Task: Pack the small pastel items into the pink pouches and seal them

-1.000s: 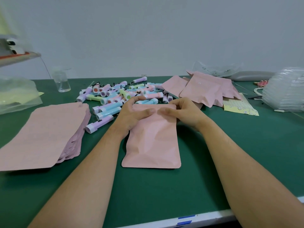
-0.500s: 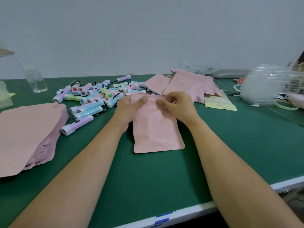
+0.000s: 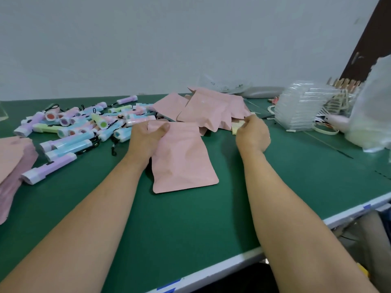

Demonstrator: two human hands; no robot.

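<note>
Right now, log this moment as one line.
left grip: holds pouch top | right grip: at yellow sheet | pouch: on green table

Centre pouch point(image 3: 184, 159): plain pink. Far-right pouch pile point(image 3: 211, 111), near-left pouch stack point(image 3: 12, 153): same pink. Flashlights point(image 3: 84, 125), far left: lilac, sky blue, mint, pink; white ends, black cords. Table mat point(image 3: 190, 225): dark green, white edge. Sheet point(image 3: 237, 126): pale yellow.

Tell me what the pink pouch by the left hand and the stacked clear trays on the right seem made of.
Pink pouch: probably matte plastic film or coated paper; no glare, soft creases across it. Clear trays: probably thin glossy plastic; see-through, with bright highlights along stacked ridges.
</note>
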